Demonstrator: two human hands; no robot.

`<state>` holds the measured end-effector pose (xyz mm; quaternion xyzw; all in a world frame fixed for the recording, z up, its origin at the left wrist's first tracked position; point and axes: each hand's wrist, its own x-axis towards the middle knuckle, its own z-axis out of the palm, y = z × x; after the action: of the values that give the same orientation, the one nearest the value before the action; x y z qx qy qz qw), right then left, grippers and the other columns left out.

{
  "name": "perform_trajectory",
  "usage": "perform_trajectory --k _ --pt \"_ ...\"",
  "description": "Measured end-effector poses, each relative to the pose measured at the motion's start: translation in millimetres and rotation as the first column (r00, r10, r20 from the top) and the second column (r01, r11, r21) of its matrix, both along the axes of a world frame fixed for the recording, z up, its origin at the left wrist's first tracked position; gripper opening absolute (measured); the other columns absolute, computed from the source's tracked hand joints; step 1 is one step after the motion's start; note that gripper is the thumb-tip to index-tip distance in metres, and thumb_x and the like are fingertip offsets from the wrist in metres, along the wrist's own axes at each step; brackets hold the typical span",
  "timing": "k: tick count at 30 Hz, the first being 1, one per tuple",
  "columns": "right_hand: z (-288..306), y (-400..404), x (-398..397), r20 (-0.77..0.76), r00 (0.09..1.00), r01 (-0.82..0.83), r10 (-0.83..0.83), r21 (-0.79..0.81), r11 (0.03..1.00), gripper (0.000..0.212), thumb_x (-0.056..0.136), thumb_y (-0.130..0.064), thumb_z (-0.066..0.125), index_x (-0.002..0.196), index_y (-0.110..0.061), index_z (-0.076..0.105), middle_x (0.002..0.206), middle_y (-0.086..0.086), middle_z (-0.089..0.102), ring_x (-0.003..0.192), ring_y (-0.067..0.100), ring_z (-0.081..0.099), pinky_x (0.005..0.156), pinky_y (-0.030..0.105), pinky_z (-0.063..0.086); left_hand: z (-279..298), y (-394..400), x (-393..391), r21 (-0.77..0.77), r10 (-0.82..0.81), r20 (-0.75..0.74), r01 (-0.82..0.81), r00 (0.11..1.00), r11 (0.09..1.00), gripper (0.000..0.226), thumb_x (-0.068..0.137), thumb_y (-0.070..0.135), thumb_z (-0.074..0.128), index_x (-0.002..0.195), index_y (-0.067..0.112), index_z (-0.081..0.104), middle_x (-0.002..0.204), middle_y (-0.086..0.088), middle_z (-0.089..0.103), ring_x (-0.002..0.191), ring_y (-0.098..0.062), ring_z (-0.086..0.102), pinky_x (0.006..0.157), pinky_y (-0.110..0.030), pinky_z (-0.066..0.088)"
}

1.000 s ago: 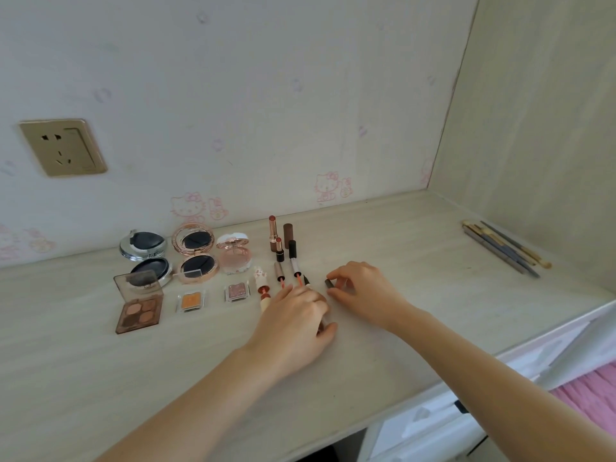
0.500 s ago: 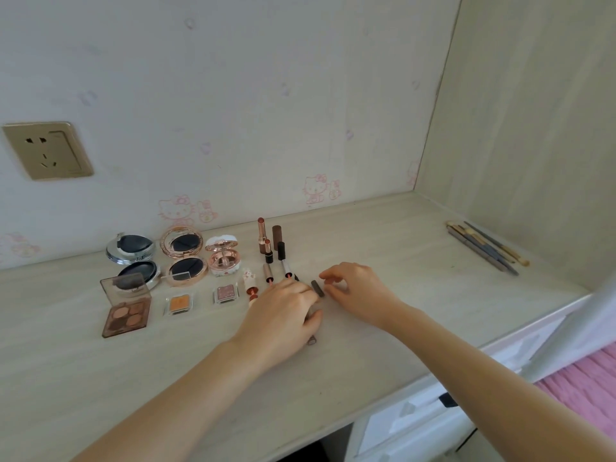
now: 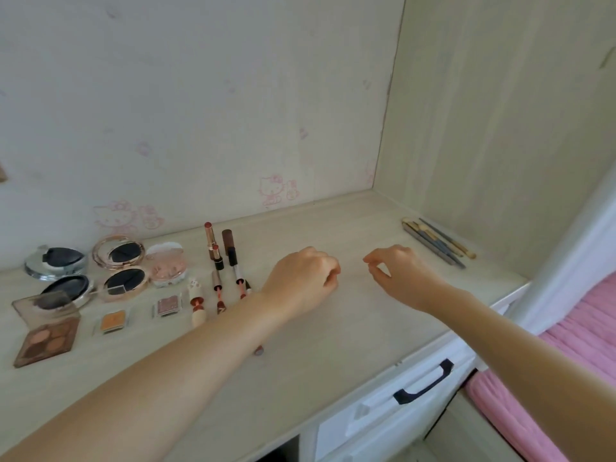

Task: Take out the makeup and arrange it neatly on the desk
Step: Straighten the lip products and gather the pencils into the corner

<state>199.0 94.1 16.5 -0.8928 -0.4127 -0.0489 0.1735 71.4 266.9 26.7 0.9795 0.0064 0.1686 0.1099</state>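
Makeup lies in rows at the left of the desk [image 3: 333, 348]: round compacts [image 3: 118, 253], a pink jar [image 3: 165, 263], an eyeshadow palette [image 3: 46, 338], two small eyeshadow pans [image 3: 113, 321], upright lipsticks [image 3: 208, 238] and lip glosses [image 3: 218, 285] lying flat. A slim lip pencil [image 3: 259, 351] pokes out from under my left forearm. My left hand [image 3: 303, 278] hovers right of the glosses, fingers curled under with nothing seen in them. My right hand [image 3: 396, 275] hangs further right with loosely curled fingers, holding nothing.
A bundle of thin pencils and brushes [image 3: 436, 241] lies at the far right by the side panel. A white drawer with a black handle [image 3: 423, 383] sits under the desk edge. Pink bedding [image 3: 583, 345] is at the right.
Both hands have let go of the slim lip pencil and moved right, away from the row of glosses. The view has swung right, taking the wall socket out of sight.
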Motion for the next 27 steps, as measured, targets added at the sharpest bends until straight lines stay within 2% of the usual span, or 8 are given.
perform_trajectory --k 5,9,12,17,20,22,25,27 --pt "6 -38 31 0.079 0.990 0.116 -0.114 -0.027 0.993 0.026 0.094 -0.027 0.049 0.116 -0.024 0.064 0.112 0.001 0.066 0.101 0.021 0.062 0.085 0.038 0.053 -5 -22 59 -0.005 -0.053 -0.072 0.053 0.996 0.999 0.026 0.089 0.022 0.048 0.107 0.022 0.067 0.110 -0.002 0.067 0.109 -0.023 0.055 0.084 -0.037 0.050" --pt "6 -57 56 0.109 0.963 0.248 -0.245 -0.014 0.969 0.028 0.093 -0.024 0.049 0.117 -0.023 0.064 0.119 0.005 0.061 0.104 0.026 0.059 0.085 0.038 0.052 -7 -39 108 -0.026 -0.087 -0.141 0.084 0.986 0.996 0.026 0.091 0.023 0.046 0.105 0.021 0.067 0.111 -0.004 0.065 0.110 -0.025 0.054 0.086 -0.038 0.049" --pt "1 -68 72 0.129 0.948 0.294 -0.291 -0.002 0.956 0.029 0.093 -0.020 0.047 0.118 -0.020 0.064 0.115 0.005 0.060 0.105 0.026 0.053 0.078 0.037 0.051 -8 -52 142 -0.022 -0.109 -0.164 0.107 0.980 0.994 0.032 0.094 0.024 0.043 0.121 0.021 0.061 0.127 -0.005 0.057 0.119 -0.026 0.048 0.092 -0.041 0.047" --pt "-16 -80 87 0.157 0.901 0.398 -0.404 0.068 0.915 0.024 0.092 -0.017 0.052 0.111 -0.011 0.065 0.108 0.008 0.058 0.104 0.029 0.046 0.073 0.038 0.049 -13 -70 185 0.066 -0.166 -0.215 0.183 0.963 0.981 0.048 0.099 0.031 0.040 0.145 0.021 0.034 0.149 -0.003 0.036 0.135 -0.025 0.032 0.104 -0.041 0.039" --pt "-24 -83 90 0.162 0.891 0.418 -0.424 0.074 0.906 0.024 0.094 -0.021 0.051 0.106 -0.013 0.069 0.105 0.008 0.059 0.104 0.028 0.046 0.073 0.039 0.050 -17 -76 201 0.106 -0.196 -0.241 0.227 0.950 0.968 0.053 0.101 0.031 0.037 0.151 0.021 0.023 0.158 -0.002 0.022 0.143 -0.022 0.020 0.112 -0.039 0.029" --pt "-28 -84 91 0.165 0.896 0.403 -0.413 0.088 0.911 0.024 0.095 -0.023 0.050 0.105 -0.016 0.071 0.105 0.006 0.059 0.105 0.027 0.045 0.072 0.038 0.049 -19 -79 209 0.154 -0.207 -0.263 0.253 0.942 0.955 0.053 0.101 0.031 0.036 0.151 0.021 0.023 0.159 0.000 0.019 0.145 -0.020 0.016 0.115 -0.039 0.026" --pt "-33 -86 91 0.190 0.900 0.382 -0.392 0.088 0.920 0.025 0.096 -0.027 0.050 0.105 -0.020 0.072 0.103 0.003 0.061 0.104 0.025 0.045 0.075 0.036 0.047 -22 -80 213 0.219 -0.212 -0.288 0.280 0.934 0.934 0.051 0.101 0.034 0.035 0.150 0.021 0.026 0.158 0.000 0.020 0.145 -0.019 0.015 0.115 -0.037 0.024" --pt "-34 -86 91 0.216 0.896 0.370 -0.388 0.118 0.921 0.024 0.095 -0.026 0.051 0.105 -0.021 0.072 0.100 0.002 0.064 0.101 0.026 0.047 0.079 0.035 0.041 -24 -81 212 0.214 -0.219 -0.269 0.280 0.938 0.936 0.049 0.100 0.034 0.036 0.147 0.018 0.032 0.155 -0.003 0.028 0.142 -0.022 0.022 0.112 -0.037 0.029"
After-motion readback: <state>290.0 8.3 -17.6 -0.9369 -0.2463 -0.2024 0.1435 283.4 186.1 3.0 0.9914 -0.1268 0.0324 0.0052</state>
